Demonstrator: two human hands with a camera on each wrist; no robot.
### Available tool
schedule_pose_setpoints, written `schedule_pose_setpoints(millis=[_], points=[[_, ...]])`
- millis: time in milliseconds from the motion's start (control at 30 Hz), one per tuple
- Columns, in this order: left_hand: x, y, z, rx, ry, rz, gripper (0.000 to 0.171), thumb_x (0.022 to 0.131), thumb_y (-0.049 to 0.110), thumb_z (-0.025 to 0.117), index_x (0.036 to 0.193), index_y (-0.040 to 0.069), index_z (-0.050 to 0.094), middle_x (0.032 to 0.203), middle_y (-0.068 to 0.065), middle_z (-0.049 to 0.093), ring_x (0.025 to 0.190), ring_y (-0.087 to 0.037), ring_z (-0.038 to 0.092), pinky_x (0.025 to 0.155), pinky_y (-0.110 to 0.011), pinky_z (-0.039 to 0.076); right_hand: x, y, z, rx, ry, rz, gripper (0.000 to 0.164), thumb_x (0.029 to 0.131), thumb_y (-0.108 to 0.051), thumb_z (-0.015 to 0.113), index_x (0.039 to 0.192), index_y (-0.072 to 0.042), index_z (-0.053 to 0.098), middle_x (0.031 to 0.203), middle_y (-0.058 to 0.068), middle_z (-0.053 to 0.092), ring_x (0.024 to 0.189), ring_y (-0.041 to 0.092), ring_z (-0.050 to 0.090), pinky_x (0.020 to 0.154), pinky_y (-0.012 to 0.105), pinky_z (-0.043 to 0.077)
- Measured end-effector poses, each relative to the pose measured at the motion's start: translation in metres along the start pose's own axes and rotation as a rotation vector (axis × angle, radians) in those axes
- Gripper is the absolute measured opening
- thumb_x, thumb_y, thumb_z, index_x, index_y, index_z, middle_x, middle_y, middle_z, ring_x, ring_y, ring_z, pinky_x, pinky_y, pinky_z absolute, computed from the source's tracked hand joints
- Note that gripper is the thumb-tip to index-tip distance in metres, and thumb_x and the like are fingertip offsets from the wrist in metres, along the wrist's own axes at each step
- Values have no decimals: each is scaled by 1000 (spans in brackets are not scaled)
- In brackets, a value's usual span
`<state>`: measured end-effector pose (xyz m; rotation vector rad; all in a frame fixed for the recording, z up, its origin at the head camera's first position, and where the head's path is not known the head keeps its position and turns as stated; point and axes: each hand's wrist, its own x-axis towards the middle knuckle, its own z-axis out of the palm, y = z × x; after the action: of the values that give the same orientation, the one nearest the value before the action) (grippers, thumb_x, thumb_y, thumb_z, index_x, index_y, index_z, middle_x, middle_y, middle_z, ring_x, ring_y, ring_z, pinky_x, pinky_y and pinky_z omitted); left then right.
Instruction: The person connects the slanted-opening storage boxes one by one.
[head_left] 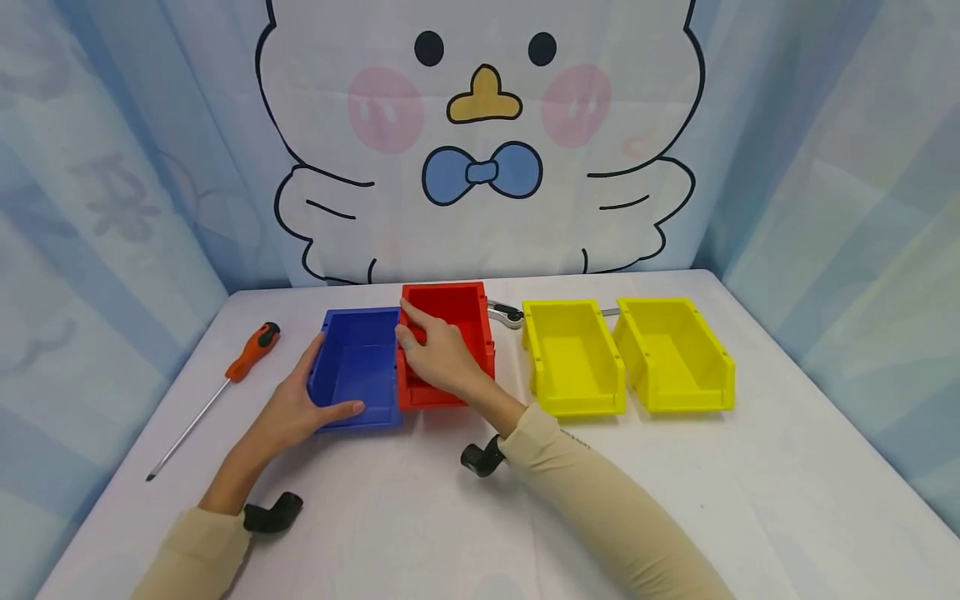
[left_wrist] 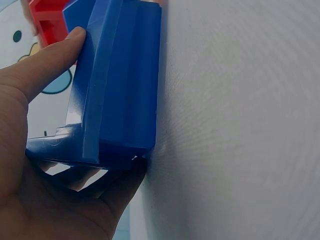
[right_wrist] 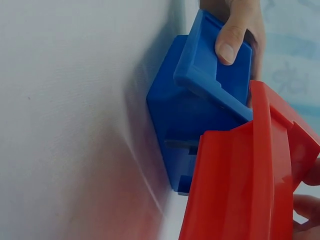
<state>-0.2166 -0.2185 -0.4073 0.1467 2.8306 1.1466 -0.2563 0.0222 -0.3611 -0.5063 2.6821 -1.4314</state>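
A blue plastic storage bin [head_left: 362,362] stands on the white table, held by the left hand [head_left: 292,408]. The thumb reaches over its low front, and the other fingers lie along the outer left wall. Right beside it is a red storage bin [head_left: 457,310], its left wall gripped by the right hand [head_left: 438,354]. In the right wrist view, the red bin [right_wrist: 225,180] is raised off the table, its side against the upper part of the blue bin [right_wrist: 175,112]. From the left wrist, the blue bin's underside edge [left_wrist: 127,85] appears near the tabletop; some left fingers are hidden behind it.
Two yellow bins [head_left: 573,358] [head_left: 678,354] stand on the right. An orange-handled screwdriver [head_left: 251,354] lies at the left. A ratchet wrench [head_left: 506,315] is partly hidden behind the bins. Printed curtains [head_left: 480,233] border the table at the back and sides.
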Motion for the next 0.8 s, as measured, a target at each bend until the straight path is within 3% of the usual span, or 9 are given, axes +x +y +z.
schedule_pose_setpoints(millis=[500,700,800], points=[[-1,2,1,-5,-1,2,126,89,49,82,172,18,-7,177,-27,7,158,-59,18,122,-80,25,-3,2,2,23,23,-3,57,111,-34,50,166,-27,36,55,-3,45,45,14,38,55,24,38],[1,1,0,0,-1,2,126,89,49,82,172,18,-7,177,-27,7,158,-60,18,122,-80,25,-2,3,2,20,26,3,57,111,-36,50,166,-28,36,56,-2,45,45,15,36,66,30,44],[1,1,0,0,2,3,126,89,48,82,172,18,-7,177,-27,7,158,-60,18,122,-80,25,-1,3,2,9,30,-5,57,111,-36,50,166,-28,36,63,0,51,52,15,40,78,32,50]])
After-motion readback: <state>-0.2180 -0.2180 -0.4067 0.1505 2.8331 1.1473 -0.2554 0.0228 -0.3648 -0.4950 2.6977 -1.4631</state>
